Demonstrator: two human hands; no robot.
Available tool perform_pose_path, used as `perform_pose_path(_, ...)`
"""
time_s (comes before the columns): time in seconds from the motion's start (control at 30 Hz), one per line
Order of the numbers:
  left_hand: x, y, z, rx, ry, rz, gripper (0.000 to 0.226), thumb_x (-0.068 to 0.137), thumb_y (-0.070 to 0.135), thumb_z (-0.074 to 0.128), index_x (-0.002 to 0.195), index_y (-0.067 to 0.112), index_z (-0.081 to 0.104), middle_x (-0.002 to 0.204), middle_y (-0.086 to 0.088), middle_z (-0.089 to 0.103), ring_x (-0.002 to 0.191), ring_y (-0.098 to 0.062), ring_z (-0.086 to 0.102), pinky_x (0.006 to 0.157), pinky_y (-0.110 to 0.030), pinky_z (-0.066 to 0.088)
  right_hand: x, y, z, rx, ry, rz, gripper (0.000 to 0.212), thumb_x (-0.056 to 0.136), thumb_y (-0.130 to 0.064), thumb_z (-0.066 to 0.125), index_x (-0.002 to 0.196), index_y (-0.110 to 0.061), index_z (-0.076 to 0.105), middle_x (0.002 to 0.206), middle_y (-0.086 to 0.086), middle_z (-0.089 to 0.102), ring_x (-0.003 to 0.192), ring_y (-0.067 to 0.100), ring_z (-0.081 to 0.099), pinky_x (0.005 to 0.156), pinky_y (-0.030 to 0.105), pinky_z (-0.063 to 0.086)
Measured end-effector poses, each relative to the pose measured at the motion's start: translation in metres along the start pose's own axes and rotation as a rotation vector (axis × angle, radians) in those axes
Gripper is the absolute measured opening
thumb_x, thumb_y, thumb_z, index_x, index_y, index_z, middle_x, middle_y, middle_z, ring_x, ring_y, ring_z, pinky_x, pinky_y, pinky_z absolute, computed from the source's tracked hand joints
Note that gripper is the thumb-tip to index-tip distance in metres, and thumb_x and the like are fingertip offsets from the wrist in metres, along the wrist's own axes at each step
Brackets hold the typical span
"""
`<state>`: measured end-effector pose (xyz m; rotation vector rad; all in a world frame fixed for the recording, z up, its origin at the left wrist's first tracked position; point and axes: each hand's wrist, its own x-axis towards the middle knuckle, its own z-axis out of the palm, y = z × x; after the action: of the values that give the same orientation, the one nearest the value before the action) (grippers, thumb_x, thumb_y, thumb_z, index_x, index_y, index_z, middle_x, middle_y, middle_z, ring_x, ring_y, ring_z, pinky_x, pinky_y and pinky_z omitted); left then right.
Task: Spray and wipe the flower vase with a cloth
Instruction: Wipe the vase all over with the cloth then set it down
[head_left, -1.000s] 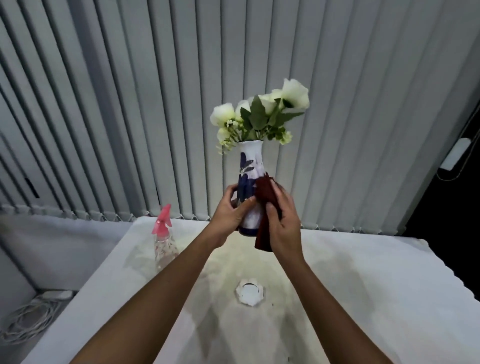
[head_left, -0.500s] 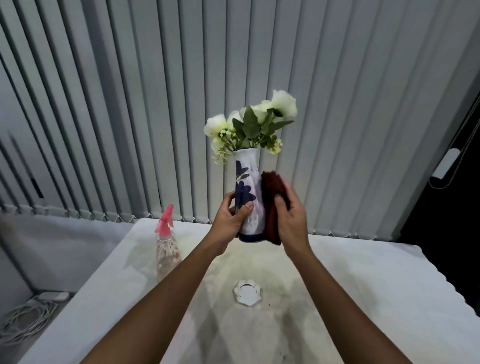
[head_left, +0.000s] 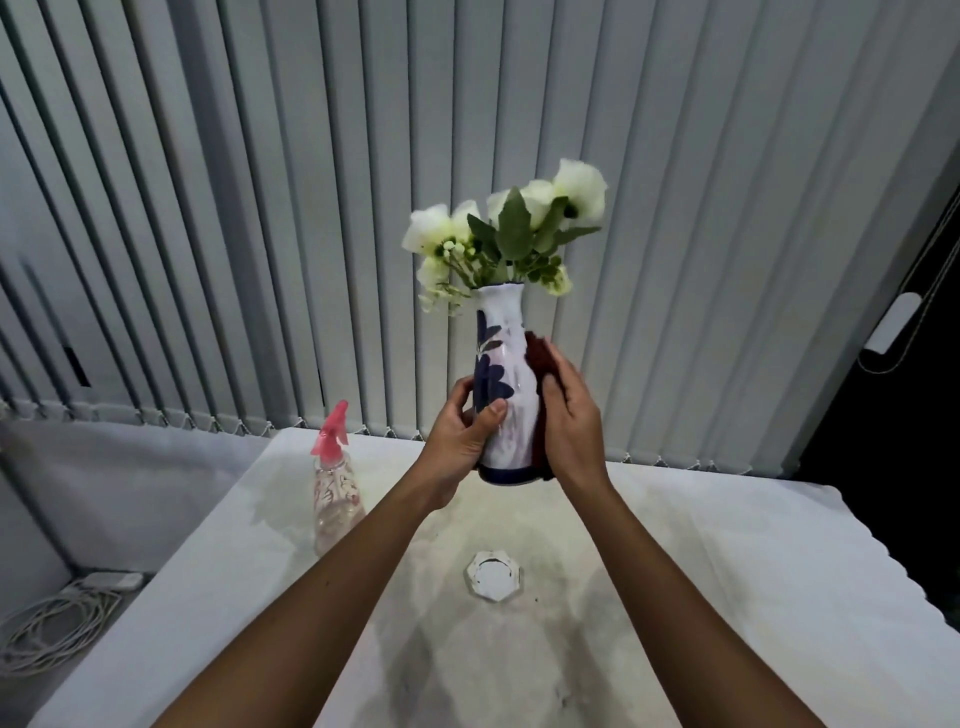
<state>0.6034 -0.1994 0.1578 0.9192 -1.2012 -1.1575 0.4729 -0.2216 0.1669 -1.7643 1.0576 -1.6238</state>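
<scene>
The left hand (head_left: 464, 436) grips the lower body of the vase (head_left: 505, 395), thumb across its front, holding it upright above the worktop (head_left: 727, 597). The right hand (head_left: 571, 421) presses a dark red cloth (head_left: 539, 353) flat against the vase's right side. White flowers (head_left: 506, 234) fill its neck. A spray bottle (head_left: 335, 488) stands left; a small white dish (head_left: 492, 576) lies below.

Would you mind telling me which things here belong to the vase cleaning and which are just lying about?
Part of the job:
- flower vase, held up by the left hand
- dark red cloth, pressed to the vase's side by the right hand
- spray bottle, standing on the table

Just lying about:
- small white dish on the table
- coiled cable on the floor
</scene>
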Motion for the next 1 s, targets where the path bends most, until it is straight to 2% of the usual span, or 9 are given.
perform_pose_path(0.07, 0.002, 0.006, -0.003, 0.012, 0.019, 0.013, 0.024, 0.088, 0.031, 0.06, 0.11, 0.037, 0.051, 0.092, 0.009, 0.073, 0.085, -0.009, 0.069, 0.081, -0.037, 0.056, -0.017, 0.007, 0.001, 0.017, -0.014, 0.032, 0.039, 0.101, -0.024, 0.038, 0.137, -0.035, 0.046, 0.131, -0.008, 0.05, 0.121, 0.007, 0.051, 0.1, 0.022, 0.041)
perform_pose_path(0.23, -0.002, 0.007, -0.004, 0.085, -0.04, 0.017, 0.035, 0.084, 0.033, 0.065, 0.116, 0.033, 0.05, 0.103, 0.002, 0.071, 0.093, -0.014, 0.069, 0.083, -0.031, 0.056, -0.015, -0.008, 0.011, -0.177, 0.115, -0.204, 0.04, 0.097, -0.031, 0.043, 0.137, -0.033, 0.041, 0.133, 0.004, 0.043, 0.118, 0.013, 0.039, 0.103, 0.006, 0.023)
perform_pose_path(0.3, -0.007, 0.003, 0.0, 0.074, -0.059, 0.008, 0.035, 0.081, 0.035, 0.065, 0.112, 0.036, 0.051, 0.105, 0.004, 0.071, 0.095, -0.014, 0.069, 0.086, -0.033, 0.055, 0.006, -0.018, 0.011, -0.185, 0.149, -0.208, 0.04, 0.097, -0.025, 0.048, 0.137, -0.03, 0.045, 0.132, 0.005, 0.046, 0.117, 0.013, 0.041, 0.103, 0.009, 0.027)
perform_pose_path(0.4, -0.01, 0.004, 0.003, 0.037, -0.054, 0.02, 0.032, 0.081, 0.033, 0.065, 0.11, 0.036, 0.051, 0.104, 0.004, 0.07, 0.091, -0.011, 0.067, 0.081, -0.03, 0.054, 0.018, -0.02, 0.004, -0.037, 0.115, -0.029, 0.037, 0.1, -0.026, 0.045, 0.137, -0.028, 0.048, 0.124, -0.003, 0.052, 0.113, 0.008, 0.05, 0.102, 0.022, 0.041)
perform_pose_path(0.47, -0.009, 0.006, 0.001, 0.023, -0.038, 0.022, 0.038, 0.074, 0.039, 0.067, 0.11, 0.037, 0.052, 0.104, 0.003, 0.07, 0.092, -0.013, 0.067, 0.08, -0.03, 0.054, 0.006, -0.013, 0.004, -0.036, 0.094, 0.02, 0.037, 0.1, -0.027, 0.044, 0.136, -0.028, 0.049, 0.124, -0.003, 0.054, 0.111, 0.006, 0.052, 0.101, 0.021, 0.042)
perform_pose_path(0.6, -0.008, 0.003, -0.002, 0.04, -0.048, -0.005, 0.048, 0.073, 0.049, 0.075, 0.113, 0.037, 0.052, 0.109, -0.002, 0.071, 0.097, -0.017, 0.069, 0.083, -0.033, 0.056, -0.008, -0.013, 0.01, -0.187, 0.123, -0.223, 0.041, 0.095, -0.026, 0.048, 0.135, -0.034, 0.043, 0.132, 0.008, 0.049, 0.118, 0.02, 0.045, 0.102, 0.025, 0.035)
perform_pose_path(0.8, -0.01, -0.001, 0.001, 0.015, -0.037, -0.011, 0.021, 0.092, 0.021, 0.057, 0.111, 0.03, 0.053, 0.086, 0.013, 0.072, 0.075, 0.0, 0.068, 0.064, -0.018, 0.054, 0.021, -0.023, 0.004, 0.007, 0.078, -0.017, 0.036, 0.1, -0.025, 0.045, 0.135, -0.03, 0.051, 0.129, -0.002, 0.057, 0.115, 0.013, 0.056, 0.098, 0.024, 0.046)
perform_pose_path(0.9, -0.009, 0.004, -0.002, 0.0, 0.009, -0.014, 0.022, 0.093, 0.024, 0.057, 0.114, 0.028, 0.052, 0.077, 0.018, 0.074, 0.072, 0.001, 0.069, 0.06, -0.019, 0.054, -0.007, -0.001, 0.002, 0.076, 0.017, 0.163, 0.033, 0.101, -0.026, 0.041, 0.13, -0.032, 0.056, 0.128, -0.003, 0.063, 0.112, 0.012, 0.061, 0.094, 0.03, 0.051)
perform_pose_path(1.0, -0.004, 0.01, -0.005, -0.012, 0.053, -0.024, 0.017, 0.09, 0.033, 0.058, 0.106, 0.037, 0.054, 0.082, 0.016, 0.074, 0.08, -0.006, 0.07, 0.069, -0.028, 0.057, -0.045, 0.011, 0.008, 0.009, 0.097, 0.043, 0.035, 0.098, -0.031, 0.041, 0.128, -0.047, 0.05, 0.125, -0.013, 0.057, 0.115, 0.003, 0.055, 0.103, 0.032, 0.044)
